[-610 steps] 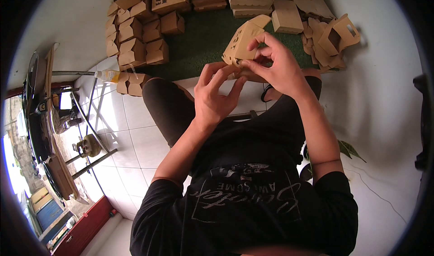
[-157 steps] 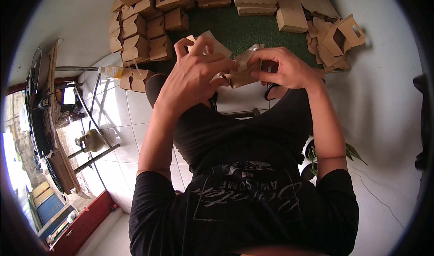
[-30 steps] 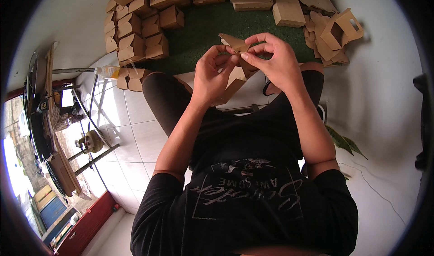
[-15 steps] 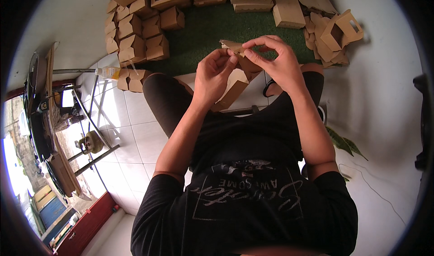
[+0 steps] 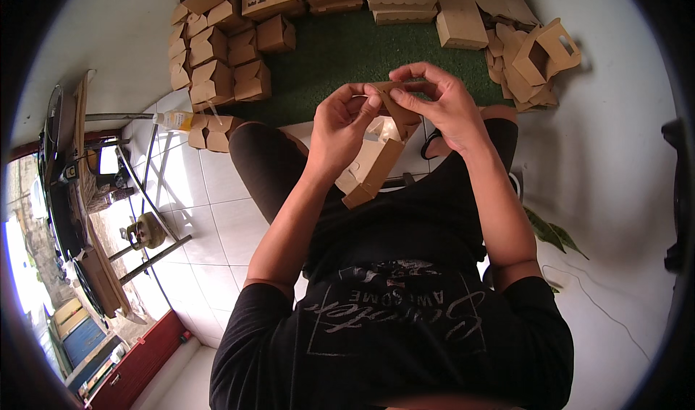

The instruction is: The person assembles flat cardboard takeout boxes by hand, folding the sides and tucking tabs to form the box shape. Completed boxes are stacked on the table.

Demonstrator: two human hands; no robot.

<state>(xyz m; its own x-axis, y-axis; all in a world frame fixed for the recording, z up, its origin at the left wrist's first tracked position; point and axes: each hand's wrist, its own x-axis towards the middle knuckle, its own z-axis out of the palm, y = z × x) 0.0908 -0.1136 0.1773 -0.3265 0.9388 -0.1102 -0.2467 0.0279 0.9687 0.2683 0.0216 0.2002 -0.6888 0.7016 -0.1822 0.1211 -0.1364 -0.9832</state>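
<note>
- The left hand [image 5: 347, 124] and right hand [image 5: 441, 106] are both pinching the top flap of a half-folded cardboard box [image 5: 373, 165] at upper centre of the frame, seemingly mid-fold.
- The next move probably calls for tucking that flap in.
- Finished boxes [image 5: 224, 55] are stacking at upper left on the green mat [image 5: 340, 55]; an open handled box [image 5: 543, 52] at upper right is showing nothing inside.

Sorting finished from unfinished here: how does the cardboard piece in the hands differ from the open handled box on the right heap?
The cardboard piece is held in the air by the left hand and right hand; the handled box lies on a heap on the floor. The piece still hangs partly flat, with loose flaps; the box stands formed, mouth open. Both are plain brown card.
</note>
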